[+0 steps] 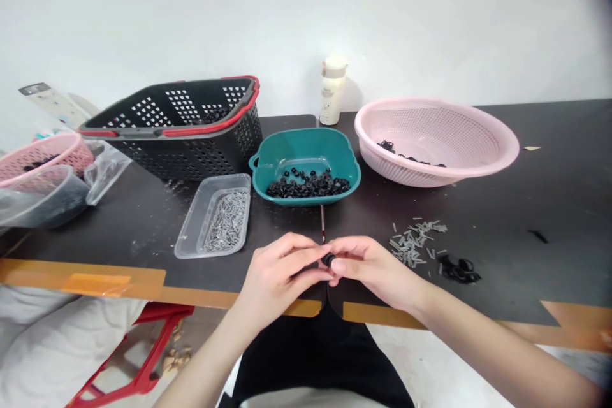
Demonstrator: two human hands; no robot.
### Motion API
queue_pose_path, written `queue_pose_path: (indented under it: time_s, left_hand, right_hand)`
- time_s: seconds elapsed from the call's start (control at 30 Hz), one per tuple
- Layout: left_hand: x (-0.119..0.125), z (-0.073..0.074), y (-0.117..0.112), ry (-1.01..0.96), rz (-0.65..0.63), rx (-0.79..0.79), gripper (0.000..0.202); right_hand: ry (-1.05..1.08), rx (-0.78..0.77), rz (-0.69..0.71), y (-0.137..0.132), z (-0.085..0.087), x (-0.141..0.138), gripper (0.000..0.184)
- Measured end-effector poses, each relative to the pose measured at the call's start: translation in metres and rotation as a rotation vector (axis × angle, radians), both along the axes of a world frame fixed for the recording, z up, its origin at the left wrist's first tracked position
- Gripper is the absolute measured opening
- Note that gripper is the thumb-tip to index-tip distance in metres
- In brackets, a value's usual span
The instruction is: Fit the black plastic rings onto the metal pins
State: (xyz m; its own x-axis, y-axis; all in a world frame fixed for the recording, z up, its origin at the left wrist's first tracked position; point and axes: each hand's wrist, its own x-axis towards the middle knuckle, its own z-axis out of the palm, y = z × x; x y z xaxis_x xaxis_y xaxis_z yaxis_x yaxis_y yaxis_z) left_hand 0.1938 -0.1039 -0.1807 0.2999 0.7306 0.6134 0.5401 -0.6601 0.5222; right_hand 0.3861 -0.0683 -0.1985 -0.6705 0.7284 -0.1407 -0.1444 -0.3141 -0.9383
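Observation:
Both hands meet over the front edge of the dark table. A small round black part [327,259] is pinched between them; its exact kind cannot be made out. My left hand [285,271] closes on it from the left with thumb and fingertips. From the other side, the thumb and fingers of my right hand [370,266] press on the same part. Just beyond the hands stands a teal basin [306,140] with many small black pieces [310,185] in it. Left of that, a clear plastic tray [191,229] holds short metal pins [227,220].
A pink mesh basket [440,172] stands back right, with a black basket [191,156] with red handles back left. Loose pins [411,242] and black rings [459,269] lie by my right hand. A white bottle [333,92] is against the wall; a red stool [155,350] is below.

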Motion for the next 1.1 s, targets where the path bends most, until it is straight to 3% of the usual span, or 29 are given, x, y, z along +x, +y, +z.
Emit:
queue_pose_path:
  time_s: [0.1, 0.3, 0.47, 0.67, 0.9, 1.1]
  left_hand:
    - [0.001, 0.001, -0.005, -0.051, 0.012, 0.000, 0.020]
    - [0.004, -0.004, -0.012, -0.088, 0.078, 0.060, 0.024]
    - [0.002, -0.013, -0.016, -0.090, 0.168, 0.157, 0.021]
    - [-0.001, -0.018, -0.022, -0.087, 0.198, 0.192, 0.021]
    - [-0.003, -0.022, -0.027, -0.077, 0.232, 0.170, 0.018]
    - [-0.001, -0.022, -0.035, -0.020, 0.271, 0.224, 0.015]
  right_hand:
    - [-0.001, 0.105, 0.005, -0.001, 0.004, 0.001, 0.023]
    - [-0.069, 0.471, -0.184, -0.005, 0.009, 0.001, 0.019]
    - [-0.106, 0.756, -0.152, -0.010, 0.008, 0.001, 0.014]
    - [-0.170, 1.122, -0.279, -0.016, 0.007, 0.003, 0.018]
    - [-0.176, 1.255, -0.242, -0.018, 0.003, 0.005, 0.021]
    - [-0.192, 1.365, -0.471, -0.021, 0.012, 0.003, 0.013]
